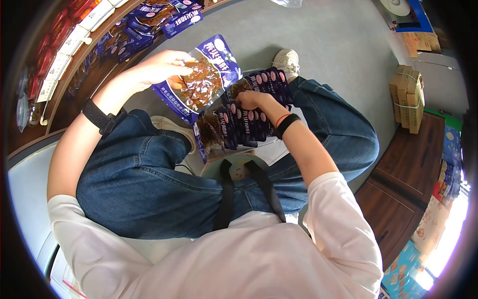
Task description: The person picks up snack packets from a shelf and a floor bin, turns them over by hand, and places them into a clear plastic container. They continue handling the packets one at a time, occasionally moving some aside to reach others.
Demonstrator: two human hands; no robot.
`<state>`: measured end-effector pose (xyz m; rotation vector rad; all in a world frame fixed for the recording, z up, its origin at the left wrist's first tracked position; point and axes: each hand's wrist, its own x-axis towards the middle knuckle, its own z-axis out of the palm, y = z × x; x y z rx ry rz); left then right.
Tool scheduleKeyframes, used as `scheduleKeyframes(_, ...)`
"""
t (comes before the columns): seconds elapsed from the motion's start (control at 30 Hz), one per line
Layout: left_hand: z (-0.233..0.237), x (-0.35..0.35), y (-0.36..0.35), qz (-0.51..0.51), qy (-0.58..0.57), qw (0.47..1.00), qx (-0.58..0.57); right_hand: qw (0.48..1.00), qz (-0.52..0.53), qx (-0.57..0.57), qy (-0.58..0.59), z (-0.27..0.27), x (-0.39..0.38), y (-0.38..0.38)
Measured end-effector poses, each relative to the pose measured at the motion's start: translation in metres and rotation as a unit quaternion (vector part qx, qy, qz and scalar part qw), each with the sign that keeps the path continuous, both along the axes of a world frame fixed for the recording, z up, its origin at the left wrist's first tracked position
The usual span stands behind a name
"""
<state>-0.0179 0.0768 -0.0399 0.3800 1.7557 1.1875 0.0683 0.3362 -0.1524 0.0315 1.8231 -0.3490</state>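
Note:
My left hand grips a purple snack pouch by its left edge, thumb over its clear window. Brown glossy food shows through that window, and the pouch is tilted up towards me. Between my legs, many similar purple pouches stand packed in rows in a carton with a pale flap. My right hand reaches in among them, its fingers curled on a pouch near the middle; the fingertips are partly hidden.
Shelving on the left holds more purple pouches and red packs. Tied cardboard cartons rest on a dark wooden cabinet at right. Grey floor lies ahead of my shoes.

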Motion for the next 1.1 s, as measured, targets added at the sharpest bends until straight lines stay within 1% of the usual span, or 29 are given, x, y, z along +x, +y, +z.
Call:
scheduleKeyframes(0.03, 0.002, 0.001, 0.0, 0.0, 0.0, 1.0, -0.002, 0.993, 0.088, -0.057, 0.059, -0.028, -0.003, 0.011)
scheduleKeyframes(0.07, 0.004, 0.002, 0.001, 0.011, -0.005, 1.0, 0.003, 0.971, 0.175, -0.112, 0.117, -0.044, -0.005, 0.016)
scheduleKeyframes(0.1, 0.004, 0.004, 0.001, 0.024, -0.01, 1.0, 0.007, 0.973, 0.218, -0.055, 0.052, -0.011, -0.01, 0.009)
scheduleKeyframes(0.13, 0.004, 0.005, 0.0, 0.025, -0.011, 1.0, 0.007, 0.973, 0.219, -0.056, 0.051, -0.011, -0.009, 0.01)
scheduleKeyframes(0.2, 0.003, 0.003, 0.0, 0.019, -0.013, 1.0, 0.002, 0.973, 0.202, -0.066, 0.092, -0.01, -0.007, 0.019)
scheduleKeyframes(0.23, 0.0, 0.0, 0.0, 0.019, -0.01, 1.0, 0.003, 0.965, 0.226, -0.068, 0.116, -0.02, -0.006, 0.023)
scheduleKeyframes(0.27, -0.006, -0.001, -0.001, 0.01, 0.001, 1.0, 0.005, 0.965, 0.226, -0.068, 0.116, -0.032, -0.005, 0.024)
scheduleKeyframes(0.33, -0.007, 0.0, -0.003, 0.004, 0.01, 1.0, 0.006, 0.924, 0.23, -0.063, 0.298, -0.038, -0.005, 0.012)
scheduleKeyframes(0.37, -0.008, -0.001, -0.003, 0.005, 0.008, 1.0, 0.015, 0.908, 0.12, -0.098, 0.39, -0.04, -0.003, 0.007)
scheduleKeyframes(0.4, -0.008, -0.001, -0.002, 0.006, 0.006, 1.0, 0.024, 0.908, 0.12, -0.099, 0.389, -0.036, 0.001, -0.003)
scheduleKeyframes(0.47, -0.008, -0.001, -0.002, 0.0, -0.001, 1.0, 0.014, 0.961, 0.019, -0.124, 0.247, -0.027, 0.006, -0.022)
scheduleKeyframes(0.53, -0.006, -0.001, 0.0, -0.006, -0.004, 1.0, 0.005, 0.951, 0.063, -0.142, 0.268, -0.087, 0.024, -0.024)
scheduleKeyframes(0.57, -0.003, 0.001, 0.002, 0.005, 0.004, 1.0, 0.0, 0.932, 0.114, -0.153, 0.308, -0.083, 0.027, -0.025)
scheduleKeyframes(0.6, -0.001, 0.003, 0.002, 0.018, 0.012, 1.0, -0.007, 0.931, 0.116, -0.153, 0.309, -0.071, 0.024, -0.025)
scheduleKeyframes(0.63, 0.001, 0.004, 0.001, 0.02, 0.013, 1.0, -0.008, 0.961, 0.093, -0.175, 0.194, -0.053, 0.019, -0.026)
scheduleKeyframes(0.67, 0.002, 0.004, 0.001, 0.025, -0.007, 1.0, -0.003, 0.976, 0.068, -0.193, 0.075, -0.04, 0.018, -0.028)
scheduleKeyframes(0.7, 0.003, 0.005, 0.001, 0.029, -0.026, 0.999, 0.002, 0.976, 0.068, -0.194, 0.074, -0.031, 0.022, -0.031)
scheduleKeyframes(0.77, 0.0, 0.001, 0.0, 0.017, -0.014, 1.0, 0.002, 0.97, -0.073, -0.225, -0.047, -0.017, 0.028, -0.036)
scheduleKeyframes(0.87, -0.004, 0.001, 0.002, 0.006, 0.012, 1.0, 0.001, 0.968, -0.096, -0.232, -0.018, -0.014, 0.038, -0.037)
scheduleKeyframes(0.9, -0.005, 0.002, 0.001, 0.006, 0.026, 1.0, 0.001, 0.931, 0.145, -0.21, 0.263, -0.05, 0.039, -0.026)
scheduleKeyframes(0.93, -0.006, 0.003, -0.001, 0.007, 0.024, 1.0, -0.002, 0.941, 0.176, -0.107, 0.27, -0.044, 0.032, -0.027)
scheduleKeyframes(1.0, -0.006, 0.0, 0.0, 0.003, 0.006, 1.0, 0.0, 0.898, 0.154, -0.098, 0.4, -0.049, 0.031, -0.017)
scheduleKeyframes(1.03, -0.004, -0.001, 0.001, 0.001, 0.008, 1.0, 0.0, 0.898, 0.152, -0.097, 0.402, -0.051, 0.03, -0.014)
scheduleKeyframes(1.1, 0.0, 0.001, 0.002, 0.006, -0.01, 1.0, -0.009, 0.947, 0.198, -0.018, 0.252, -0.048, 0.033, -0.011)
